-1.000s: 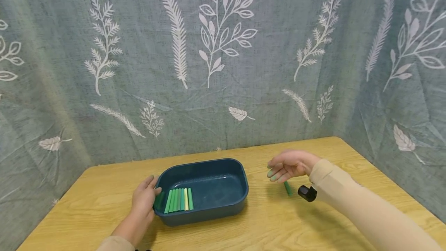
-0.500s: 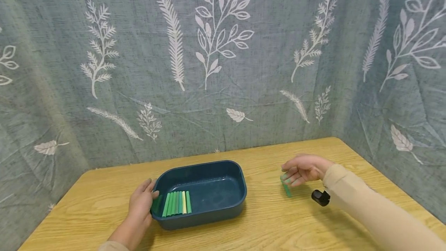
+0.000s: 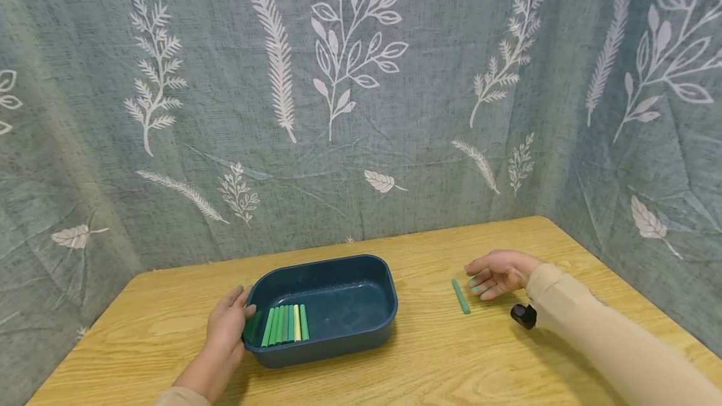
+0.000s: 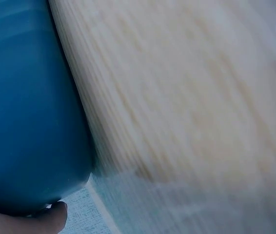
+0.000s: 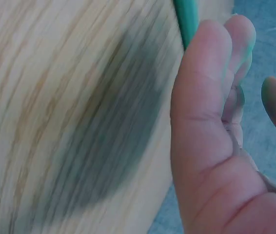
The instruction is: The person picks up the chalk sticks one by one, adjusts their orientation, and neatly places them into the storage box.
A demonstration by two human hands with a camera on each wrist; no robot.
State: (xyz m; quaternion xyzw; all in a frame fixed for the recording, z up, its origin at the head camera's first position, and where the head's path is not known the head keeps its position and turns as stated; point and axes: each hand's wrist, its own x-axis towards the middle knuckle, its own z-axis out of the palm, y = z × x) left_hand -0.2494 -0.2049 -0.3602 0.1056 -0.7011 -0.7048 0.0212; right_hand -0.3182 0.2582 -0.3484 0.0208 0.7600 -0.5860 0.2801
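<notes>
A dark blue bin (image 3: 324, 346) stands on the table, with my left hand (image 3: 224, 324) at its left end. The left thumb lies over the rim while the fingers lie along the outside wall. Inside, at the left, several chalk-like sticks (image 3: 284, 324) lie side by side, mostly green with one pale yellow. A single green chalk-like stick (image 3: 460, 296) lies on the wood to the right of the bin. Just right of that stick is my right hand (image 3: 497, 274), holding nothing, its fingers loosely bent and thumb apart. Green smears mark its fingertips (image 5: 243, 39) in the right wrist view.
The wooden table (image 3: 429, 356) reaches back to a grey-green curtain (image 3: 361, 205) with white leaf prints, which also encloses both sides. A small black camera (image 3: 523, 316) sits at the right wrist.
My right hand has moved right, off the lone green stick, which now shows in full. The left hand stays at the bin; the whole head view has shifted slightly.
</notes>
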